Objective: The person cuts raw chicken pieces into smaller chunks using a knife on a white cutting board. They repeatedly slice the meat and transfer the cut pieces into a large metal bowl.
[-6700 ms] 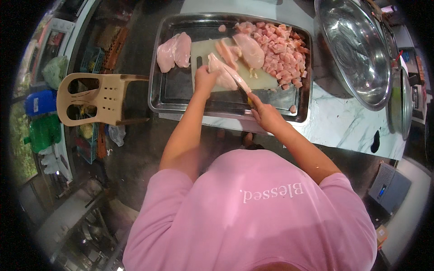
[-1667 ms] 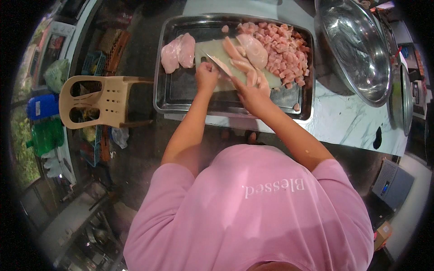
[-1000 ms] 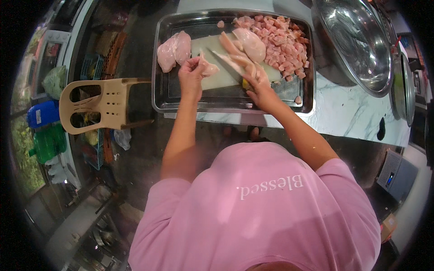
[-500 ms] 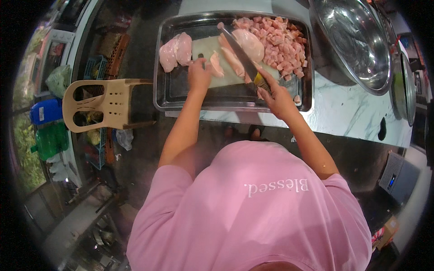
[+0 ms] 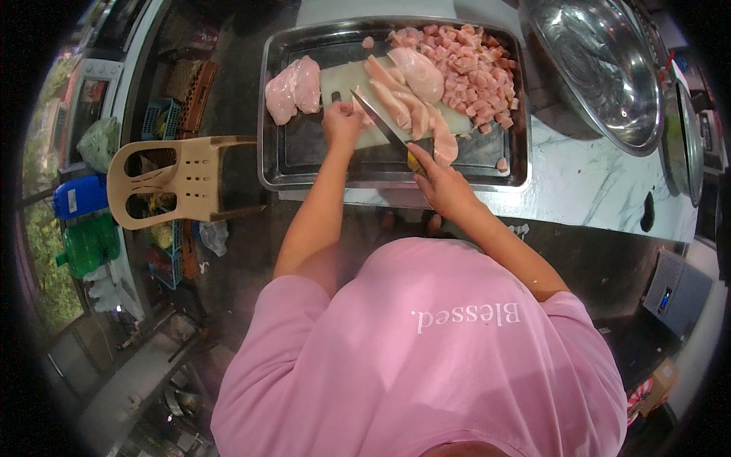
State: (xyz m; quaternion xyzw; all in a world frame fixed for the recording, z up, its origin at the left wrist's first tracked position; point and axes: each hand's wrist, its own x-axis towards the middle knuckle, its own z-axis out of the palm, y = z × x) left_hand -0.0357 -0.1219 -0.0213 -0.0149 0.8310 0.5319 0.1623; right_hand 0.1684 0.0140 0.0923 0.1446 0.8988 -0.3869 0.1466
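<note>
My right hand (image 5: pixel 440 181) is wrapped around the yellow handle of a long kitchen knife (image 5: pixel 387 128). Its blade slants up and left over a pale cutting board (image 5: pixel 343 78), the tip close to my left hand (image 5: pixel 342 123). The left fingers are pinched on the end of a raw chicken strip (image 5: pixel 365 117), partly hidden by hand and blade. Right of the knife lie several cut chicken strips (image 5: pixel 397 100), beside a whole chicken breast (image 5: pixel 418 76). More whole chicken (image 5: pixel 295 87) sits at the left, and a heap of diced chicken (image 5: pixel 464 68) fills the far right.
A metal tray (image 5: pixel 396 183) holds the board and meat on a white marbled table (image 5: pixel 567 190). At the right, a large steel basin (image 5: pixel 601 68) stands tilted near a round lid (image 5: pixel 683 145). A beige plastic chair (image 5: pixel 183 181) is at the left.
The knife has moved left and down, from among the strips to beside my left hand. Some strips now lie farther right and nearer me. My left fingers have closed in.
</note>
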